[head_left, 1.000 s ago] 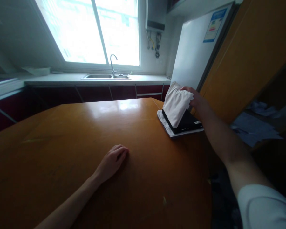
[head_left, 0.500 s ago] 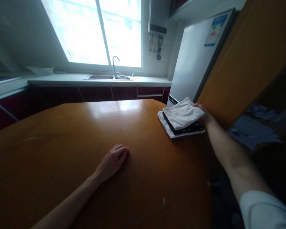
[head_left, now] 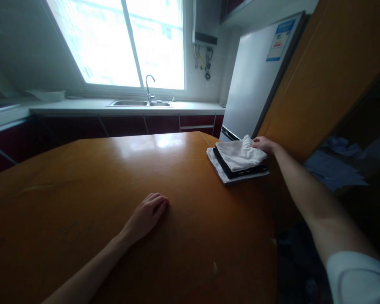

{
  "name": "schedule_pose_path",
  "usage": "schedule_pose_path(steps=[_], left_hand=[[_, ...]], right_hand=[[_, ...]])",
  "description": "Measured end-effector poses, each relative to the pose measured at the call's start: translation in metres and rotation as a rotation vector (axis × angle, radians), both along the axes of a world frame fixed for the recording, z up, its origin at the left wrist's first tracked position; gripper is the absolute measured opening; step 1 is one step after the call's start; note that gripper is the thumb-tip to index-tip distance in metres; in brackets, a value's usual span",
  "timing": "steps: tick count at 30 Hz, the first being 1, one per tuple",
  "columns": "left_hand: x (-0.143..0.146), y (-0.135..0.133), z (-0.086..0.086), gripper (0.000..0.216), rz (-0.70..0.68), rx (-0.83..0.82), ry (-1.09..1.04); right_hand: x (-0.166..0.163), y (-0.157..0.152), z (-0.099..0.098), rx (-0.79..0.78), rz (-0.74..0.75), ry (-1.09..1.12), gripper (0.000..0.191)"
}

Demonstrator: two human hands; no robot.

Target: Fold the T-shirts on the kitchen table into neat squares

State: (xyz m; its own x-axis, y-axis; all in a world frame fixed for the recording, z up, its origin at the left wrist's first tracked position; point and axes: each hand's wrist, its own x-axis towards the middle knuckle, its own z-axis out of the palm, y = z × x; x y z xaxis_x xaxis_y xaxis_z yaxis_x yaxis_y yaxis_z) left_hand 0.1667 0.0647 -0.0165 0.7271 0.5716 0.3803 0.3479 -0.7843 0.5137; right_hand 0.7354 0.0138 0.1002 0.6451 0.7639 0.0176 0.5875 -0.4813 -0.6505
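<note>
Head view, nearest first: my left hand [head_left: 147, 213] lies palm down on the glossy orange-brown wooden table [head_left: 82, 177], low and centre in the frame, fingers laid close together, holding nothing. Bare tabletop spreads wide to its left and ahead; the rounded table edge falls away at lower right. Farther up, right of centre, a stack sits close to that edge: a folded white cloth [head_left: 240, 154] on top, a folded black cloth [head_left: 240, 172] under it, a pale grey-white cloth [head_left: 220, 171] lowest. My right hand [head_left: 263, 144] touches the top cloth's far right corner; whether the fingers pinch it I cannot tell. Just behind, a white refrigerator [head_left: 250, 93] and an orange wooden cabinet panel [head_left: 323, 71] crowd that side. Farthest, upper left, a steel sink [head_left: 129, 102] lies under a bright window [head_left: 120, 42].
</note>
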Motion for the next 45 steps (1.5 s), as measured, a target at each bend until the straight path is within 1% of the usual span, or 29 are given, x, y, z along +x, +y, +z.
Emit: schedule_pose_path(steps=[3, 5, 8, 10, 12, 14, 17, 19, 21, 24, 25, 27, 29, 30, 31, 33, 35, 38, 40, 43, 45], left_hand=[[0.000, 0.000, 0.000, 0.028, -0.003, 0.004, -0.006], [0.000, 0.001, -0.001, 0.027, -0.005, 0.006, -0.006], [0.000, 0.001, -0.002, 0.026, -0.007, 0.007, -0.002], [0.000, 0.000, -0.002, 0.026, -0.010, 0.007, 0.000], [0.000, 0.000, -0.002, 0.027, -0.012, 0.007, 0.000], [0.000, 0.000, -0.002, 0.027, -0.009, 0.005, 0.000], [0.000, -0.001, -0.002, 0.027, -0.009, -0.007, -0.001], [0.000, -0.002, -0.001, 0.027, -0.011, -0.018, -0.002], [0.001, -0.004, 0.002, 0.028, -0.006, -0.023, -0.004], [0.002, -0.007, 0.006, 0.030, 0.002, -0.018, -0.001], [0.002, -0.009, 0.007, 0.031, 0.001, -0.016, 0.000], [0.002, -0.011, 0.008, 0.031, -0.005, -0.015, 0.000], [0.002, -0.013, 0.006, 0.028, 0.004, -0.026, -0.020], [0.002, -0.013, 0.005, 0.026, 0.017, -0.033, -0.042], [0.002, -0.012, 0.003, 0.024, 0.038, -0.039, -0.070], [0.001, -0.008, 0.000, 0.023, 0.100, -0.044, -0.129], [-0.003, -0.002, 0.001, 0.025, 0.177, -0.038, -0.158], [-0.014, 0.009, 0.009, 0.032, 0.301, -0.027, -0.122], [-0.024, 0.014, 0.017, 0.038, 0.384, -0.024, -0.068], [-0.043, 0.017, 0.026, 0.044, 0.478, -0.018, 0.042], [-0.056, 0.015, 0.026, 0.048, 0.499, -0.014, 0.149]], right_hand=[[-0.008, 0.015, 0.001, -0.101, -0.044, -0.164, 0.022], [-0.019, 0.027, -0.005, -0.104, -0.047, -0.277, 0.031], [-0.034, 0.042, -0.024, -0.070, -0.013, -0.393, 0.047], [-0.041, 0.045, -0.039, -0.097, -0.005, -0.409, 0.056], [-0.043, 0.045, -0.051, -0.150, -0.008, -0.393, 0.063], [-0.044, 0.042, -0.056, -0.161, -0.024, -0.402, 0.067], [-0.047, 0.036, -0.056, -0.063, -0.070, -0.505, 0.068], [-0.052, 0.031, -0.057, -0.006, -0.069, -0.535, 0.066], [-0.059, 0.023, -0.063, -0.017, -0.043, -0.493, 0.066], [-0.069, 0.009, -0.070, -0.090, -0.038, -0.407, 0.067], [-0.073, 0.005, -0.071, -0.080, -0.051, -0.400, 0.065], [-0.086, 0.001, -0.065, 0.035, -0.097, -0.435, 0.060], [-0.109, 0.001, -0.054, 0.210, -0.117, -0.503, 0.057], [-0.125, 0.003, -0.048, 0.290, -0.098, -0.528, 0.056], [-0.145, 0.006, -0.043, 0.357, -0.053, -0.540, 0.056], [-0.190, 0.012, -0.040, 0.456, 0.086, -0.518, 0.055], [-0.240, 0.018, -0.046, 0.495, 0.221, -0.460, 0.055], [-0.310, 0.022, -0.066, 0.448, 0.349, -0.372, 0.055], [-0.347, 0.022, -0.080, 0.388, 0.430, -0.326, 0.055], [-0.385, 0.021, -0.093, 0.291, 0.534, -0.273, 0.055], [-0.403, 0.021, -0.096, 0.237, 0.556, -0.248, 0.056]])
